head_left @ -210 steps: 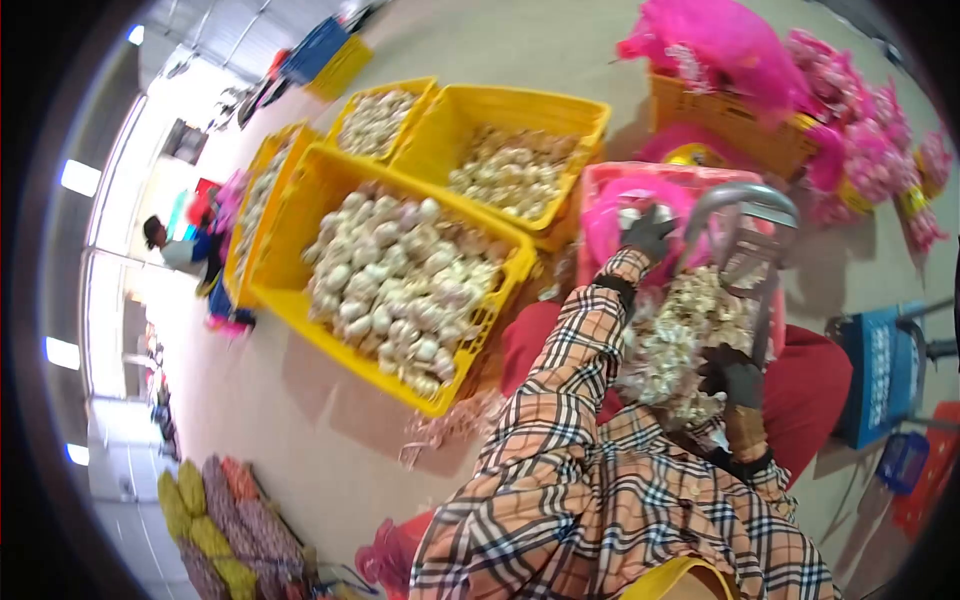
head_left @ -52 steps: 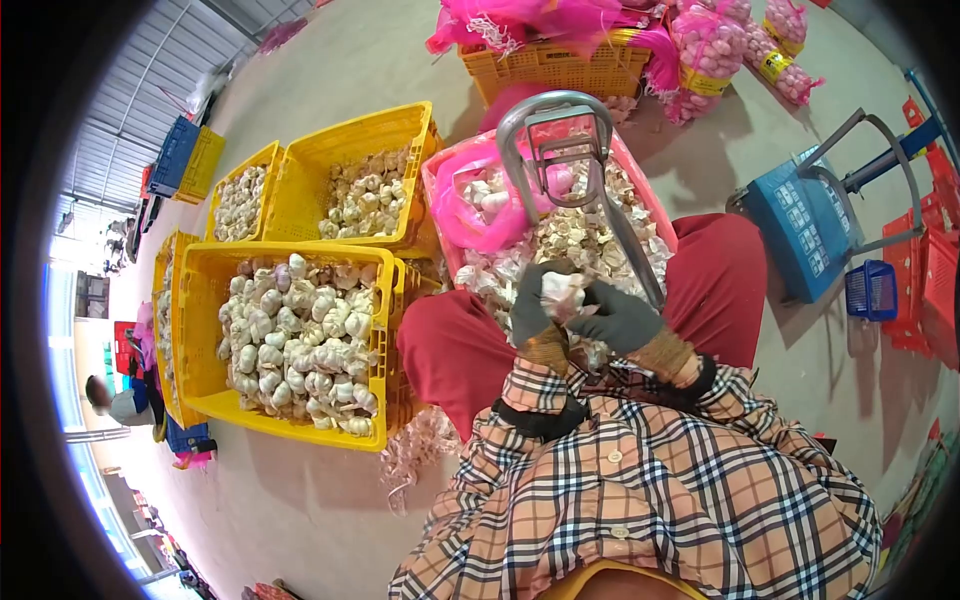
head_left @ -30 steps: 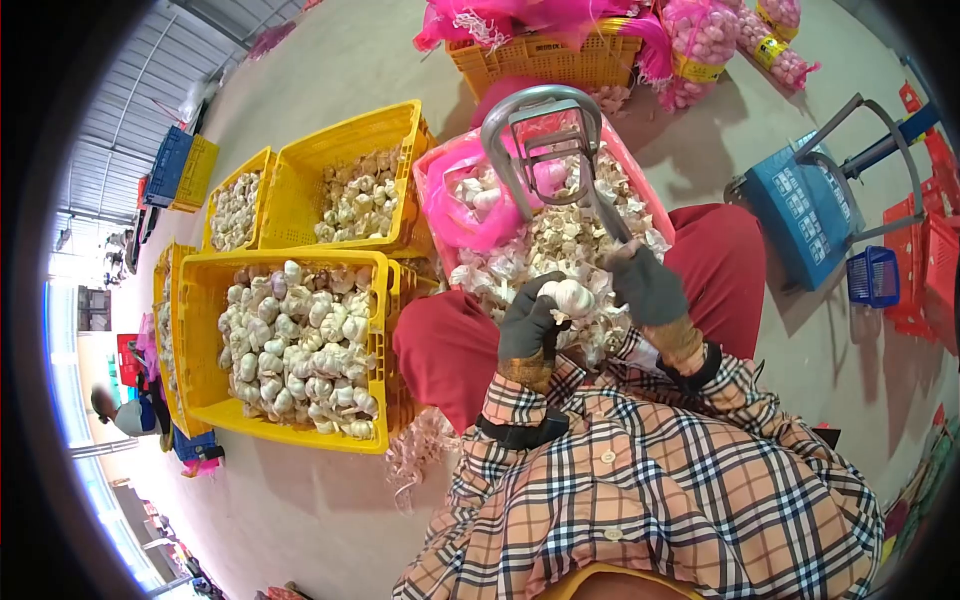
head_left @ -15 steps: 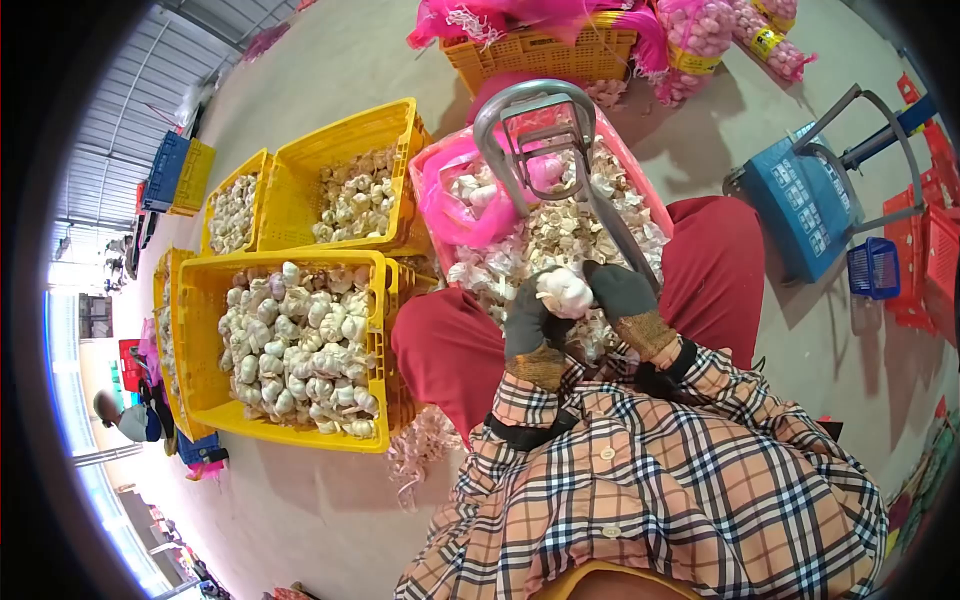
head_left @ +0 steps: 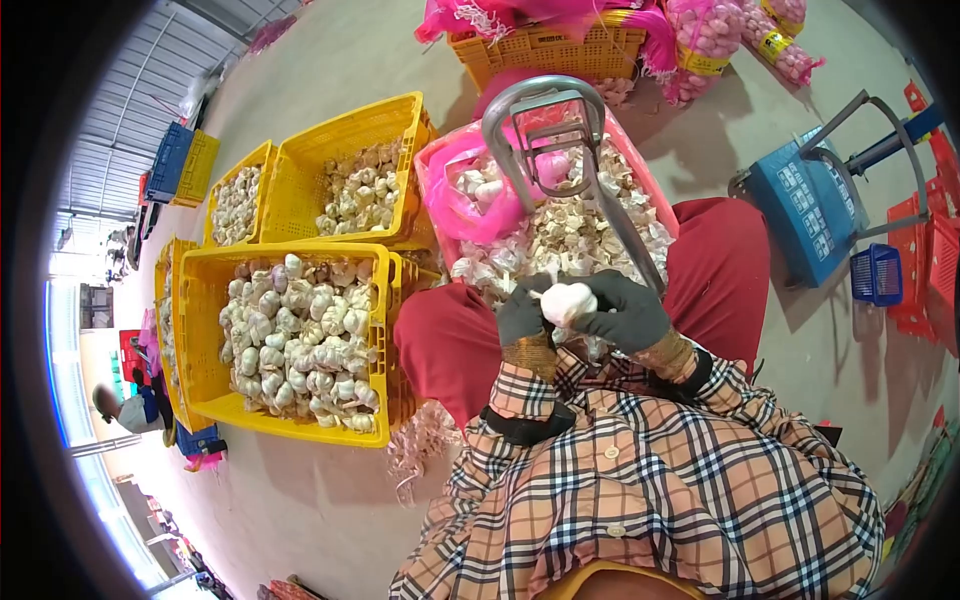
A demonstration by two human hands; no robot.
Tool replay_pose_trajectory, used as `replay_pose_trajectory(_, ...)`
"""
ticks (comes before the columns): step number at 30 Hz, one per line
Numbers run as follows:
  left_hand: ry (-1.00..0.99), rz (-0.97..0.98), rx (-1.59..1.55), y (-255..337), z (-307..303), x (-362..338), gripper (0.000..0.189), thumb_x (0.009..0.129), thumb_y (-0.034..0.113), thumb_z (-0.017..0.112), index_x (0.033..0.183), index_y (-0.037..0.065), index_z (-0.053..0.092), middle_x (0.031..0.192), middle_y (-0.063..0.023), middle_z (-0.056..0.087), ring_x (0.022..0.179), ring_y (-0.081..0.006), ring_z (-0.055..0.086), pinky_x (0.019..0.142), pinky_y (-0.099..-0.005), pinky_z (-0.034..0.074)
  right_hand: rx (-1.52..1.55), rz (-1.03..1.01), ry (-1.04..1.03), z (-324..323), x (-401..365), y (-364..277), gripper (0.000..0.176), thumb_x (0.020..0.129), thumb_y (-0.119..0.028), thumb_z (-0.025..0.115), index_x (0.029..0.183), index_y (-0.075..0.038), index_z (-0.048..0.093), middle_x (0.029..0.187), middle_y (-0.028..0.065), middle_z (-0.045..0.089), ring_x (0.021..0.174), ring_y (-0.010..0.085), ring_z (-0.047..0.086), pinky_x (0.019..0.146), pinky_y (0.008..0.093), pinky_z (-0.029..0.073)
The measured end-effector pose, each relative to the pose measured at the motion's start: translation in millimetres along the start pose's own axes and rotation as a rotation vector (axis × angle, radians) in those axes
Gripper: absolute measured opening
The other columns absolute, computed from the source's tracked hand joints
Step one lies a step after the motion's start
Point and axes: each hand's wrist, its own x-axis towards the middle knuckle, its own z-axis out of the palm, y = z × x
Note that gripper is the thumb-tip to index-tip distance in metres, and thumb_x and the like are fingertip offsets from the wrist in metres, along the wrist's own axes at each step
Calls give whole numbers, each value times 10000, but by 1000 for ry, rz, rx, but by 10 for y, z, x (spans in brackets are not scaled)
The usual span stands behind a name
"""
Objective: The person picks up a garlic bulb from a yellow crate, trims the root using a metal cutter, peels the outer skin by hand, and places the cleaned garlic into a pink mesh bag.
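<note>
A white garlic bulb (head_left: 567, 304) is held between my two dark-gloved hands, above my lap. My left hand (head_left: 523, 315) is closed against the bulb's left side. From the right, my right hand (head_left: 625, 310) grips the bulb with its fingers wrapped by it. Just beyond the hands stands a pink crate (head_left: 655, 185) full of loose garlic skins (head_left: 570, 235), with a pink mesh bag (head_left: 470, 215) of bulbs at its left. A bent grey metal frame (head_left: 625, 230) rises over the crate.
On the left, yellow crates (head_left: 283, 437) hold many garlic bulbs (head_left: 300, 340). A blue cart-like box (head_left: 805, 215) and a small blue basket (head_left: 877, 275) stand right. Beyond are an orange crate (head_left: 550, 62) and filled mesh bags (head_left: 698, 40). Another person (head_left: 128, 410) is far left.
My right hand has shifted left and curled further over the garlic bulb, which has turned to show a smoother white side. The view has moved slightly.
</note>
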Motion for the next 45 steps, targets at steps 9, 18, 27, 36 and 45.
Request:
replay_pose_trajectory(9, -142, -177, -264, 363, -498, 250, 519, 770, 171, 679, 1224, 13, 483, 1103, -147, 581, 936, -194, 581, 812, -289, 468, -842, -216, 149, -195, 19, -117, 413, 731, -320, 704, 1059, -89, 606, 885, 76, 570, 802, 214, 575, 685, 307, 469)
replay_pose_trajectory(18, -517, -630, -1542, 453, -389, 124, 416, 828, 151, 618, 1186, -16, 488, 1007, -98, 598, 894, -187, 593, 787, -289, 493, -901, -358, 166, -118, 95, -134, 412, 725, -294, 700, 1070, -91, 605, 862, 70, 569, 812, 237, 579, 683, 322, 478)
replay_pose_trajectory(27, -405, -758, -1667, 228, -245, -15, 461, 876, 350, 549, 1199, 35, 454, 1023, -85, 569, 804, -204, 559, 650, -307, 474, -107, -401, 127, -94, 147, 228, 248, 740, -113, 709, 968, -55, 629, 794, 48, 557, 732, 176, 562, 620, 256, 455)
replay_pose_trajectory(36, 197, -473, -1085, -229, -353, 1056, 344, 885, 268, 528, 1171, 82, 486, 889, -23, 568, 841, -166, 556, 698, -266, 465, -724, -128, 128, -362, -6, 98, 175, 751, -163, 708, 849, -40, 630, 718, 75, 547, 682, 189, 551, 627, 285, 432)
replay_pose_trajectory(45, -169, 101, 565, -1073, 315, 2044, 434, 825, 252, 455, 1246, 147, 472, 1410, -152, 306, 1262, -367, 328, 1032, -482, 266, -837, -336, 124, -327, 56, 322, 192, 689, -30, 701, 869, -17, 634, 736, 100, 560, 701, 244, 540, 613, 314, 433)
